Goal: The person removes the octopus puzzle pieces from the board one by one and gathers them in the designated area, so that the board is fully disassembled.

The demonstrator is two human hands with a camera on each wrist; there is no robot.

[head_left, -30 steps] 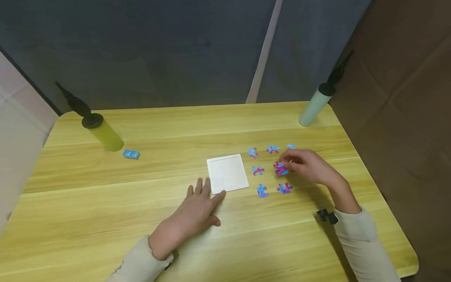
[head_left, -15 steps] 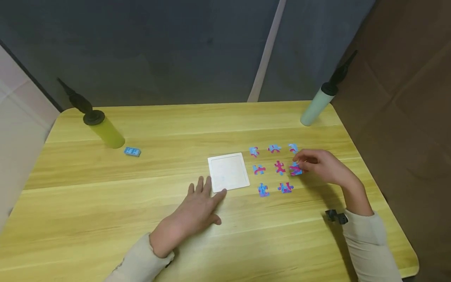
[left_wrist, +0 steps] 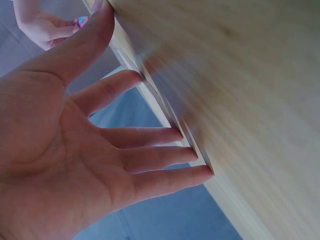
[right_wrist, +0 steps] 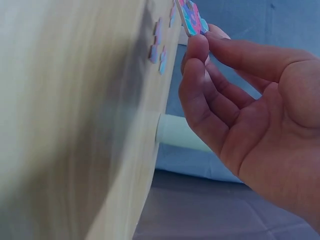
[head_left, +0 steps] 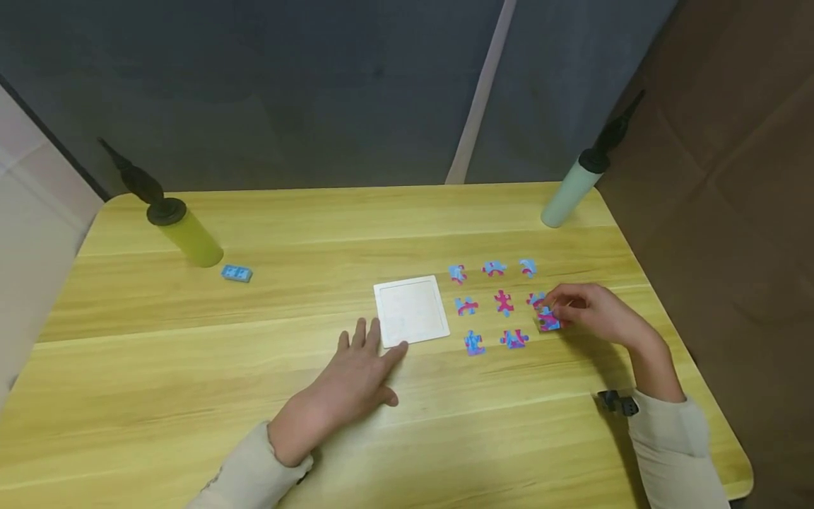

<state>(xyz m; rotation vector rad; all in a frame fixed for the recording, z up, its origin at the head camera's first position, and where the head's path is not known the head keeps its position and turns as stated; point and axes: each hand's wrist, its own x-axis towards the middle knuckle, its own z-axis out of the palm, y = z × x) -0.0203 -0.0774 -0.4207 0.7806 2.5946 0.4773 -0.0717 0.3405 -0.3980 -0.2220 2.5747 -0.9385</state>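
My right hand (head_left: 600, 314) pinches a blue and pink jigsaw piece (head_left: 549, 320) between thumb and fingertips. In the right wrist view this jigsaw piece (right_wrist: 191, 17) is lifted off the wood and tilted. Just behind it lies another jigsaw piece (head_left: 535, 300), partly hidden by the fingers. Several more lie flat in loose rows, among them a mostly pink one (head_left: 504, 302) and a bottom one (head_left: 514, 339). My left hand (head_left: 350, 389) rests with spread, straight fingers at the near left corner of a white square puzzle tray (head_left: 412, 311), its fingertips at the rim.
A small light-blue block (head_left: 237, 273) lies at the left beside a yellow-green hand pump (head_left: 193, 240) with a black nozzle. A pale green hand pump (head_left: 568, 194) stands at the back right. Dark cloth (head_left: 286, 99) hangs behind the wooden table (head_left: 191, 396).
My right hand has moved right, then nearer to me. It has left a pink piece and another piece in the middle row and now holds one piece. My left hand stays put.
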